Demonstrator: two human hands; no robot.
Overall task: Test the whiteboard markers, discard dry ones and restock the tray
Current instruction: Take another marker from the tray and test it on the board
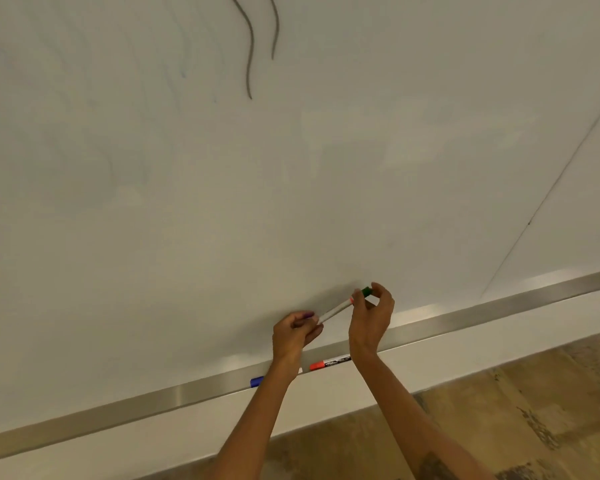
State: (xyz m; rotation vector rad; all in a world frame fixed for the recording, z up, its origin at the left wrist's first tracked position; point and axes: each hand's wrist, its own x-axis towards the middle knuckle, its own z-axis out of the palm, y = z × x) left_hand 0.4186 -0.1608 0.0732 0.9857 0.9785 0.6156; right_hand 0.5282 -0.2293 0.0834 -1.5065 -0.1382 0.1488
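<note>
The long brushed-metal tray (465,315) runs along the foot of the wide white whiteboard (291,168). Two markers lie in it end to end: a red-capped marker (329,362) with a dark printed barrel, and a blue-capped marker (257,381) whose barrel is hidden behind the left forearm.

Just above the tray, both hands hold a slim white-barrelled marker (335,310) tilted up to the right, close to the board. The left hand (297,332) is curled round its lower end, with a small purple piece (307,315) showing at the fingers. The right hand (373,320) pinches the green cap (367,292) at the upper end between thumb and fingertips. I cannot tell whether that cap is seated or pulled free.

Two dark wavy strokes (250,57) mark the top of the board.
</note>
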